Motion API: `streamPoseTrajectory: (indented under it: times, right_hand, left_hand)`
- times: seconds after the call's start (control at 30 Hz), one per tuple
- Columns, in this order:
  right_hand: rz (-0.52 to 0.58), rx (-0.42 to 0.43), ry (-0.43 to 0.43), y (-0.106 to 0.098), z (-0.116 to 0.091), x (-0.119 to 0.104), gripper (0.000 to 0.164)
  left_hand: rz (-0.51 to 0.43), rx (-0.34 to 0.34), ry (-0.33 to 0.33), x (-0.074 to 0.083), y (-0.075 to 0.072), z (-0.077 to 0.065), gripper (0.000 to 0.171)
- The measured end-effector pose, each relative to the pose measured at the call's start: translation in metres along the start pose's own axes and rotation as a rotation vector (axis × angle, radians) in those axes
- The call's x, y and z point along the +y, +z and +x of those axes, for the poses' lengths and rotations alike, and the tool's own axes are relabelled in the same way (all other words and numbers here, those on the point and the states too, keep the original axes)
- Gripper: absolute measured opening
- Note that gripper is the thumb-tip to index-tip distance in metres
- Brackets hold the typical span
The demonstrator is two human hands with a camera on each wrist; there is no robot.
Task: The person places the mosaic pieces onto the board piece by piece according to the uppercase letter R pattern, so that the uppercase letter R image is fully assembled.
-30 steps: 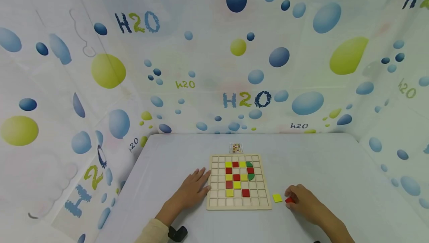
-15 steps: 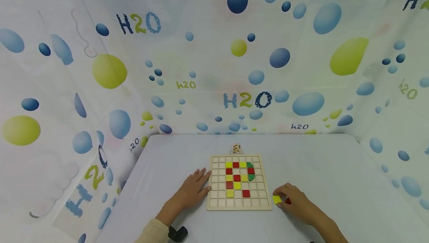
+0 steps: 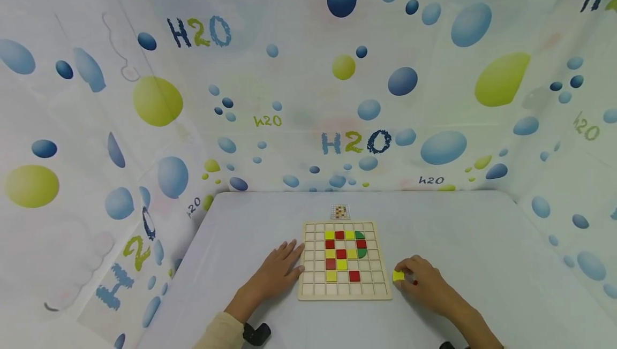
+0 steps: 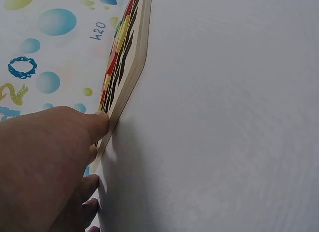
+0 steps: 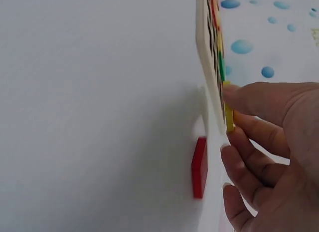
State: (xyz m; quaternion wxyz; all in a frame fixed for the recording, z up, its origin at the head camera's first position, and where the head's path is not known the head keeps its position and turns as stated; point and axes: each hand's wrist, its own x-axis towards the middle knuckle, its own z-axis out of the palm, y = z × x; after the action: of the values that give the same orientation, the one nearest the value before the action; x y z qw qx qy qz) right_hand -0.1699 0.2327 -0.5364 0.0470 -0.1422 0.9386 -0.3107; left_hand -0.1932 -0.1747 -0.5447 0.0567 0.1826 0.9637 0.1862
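Observation:
A wooden grid board (image 3: 318,289) lies on the table with red and yellow square tiles and green quarter-round tiles set in its cells. My left hand (image 3: 276,270) rests at its left edge, fingers fairly straight and touching the rim. To the right of the board, my right hand (image 3: 425,282) pinches a yellow square tile (image 3: 398,275) between thumb and fingers, seen edge-on as the yellow tile (image 5: 229,112) in the right wrist view. Below that hand, a red square tile (image 5: 199,168) lies on the table, mostly hidden by the hand in the head view.
A small pattern card (image 3: 340,211) lies just beyond the board's far edge. White cloth (image 3: 241,231) covers the table. A patterned curtain (image 3: 299,70) stands behind and at both sides. Dark wrist devices show near each forearm, one being the left device (image 3: 257,334).
My right hand has moved left from the red tile to the yellow one, gripped it and raised it slightly. The red tile stays behind. My left hand keeps its place.

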Motion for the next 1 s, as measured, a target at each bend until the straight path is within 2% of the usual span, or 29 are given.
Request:
streamPoseTrajectory:
  times: [0.13, 0.33, 0.5, 0.7, 0.83, 1.0]
  right_hand:
    - [0.002, 0.023, 0.028, 0.007, 0.012, -0.012, 0.026]
    - [0.04, 0.003, 0.048, 0.025, 0.029, -0.047, 0.025]
    - [0.032, -0.048, -0.045, 0.041, 0.037, -0.073, 0.025]
    - [0.0, -0.088, -0.172, 0.058, 0.042, -0.093, 0.025]
    - [0.008, -0.119, -0.196, 0.063, 0.044, -0.103, 0.023]
    - [-0.049, -0.158, -0.201, 0.069, 0.045, -0.108, 0.019]
  left_hand:
    - [0.009, 0.002, -0.007, 0.002, -0.001, 0.0, 0.064]
    - [-0.011, 0.009, 0.003, 0.004, -0.002, 0.0, 0.064]
    - [-0.024, 0.003, 0.003, 0.003, -0.001, 0.0, 0.063]
    - [-0.018, -0.002, -0.003, 0.004, -0.001, 0.0, 0.063]
    - [-0.012, -0.002, -0.002, 0.005, -0.002, 0.0, 0.063]
    - [-0.002, -0.007, -0.013, 0.003, -0.002, 0.0, 0.064]
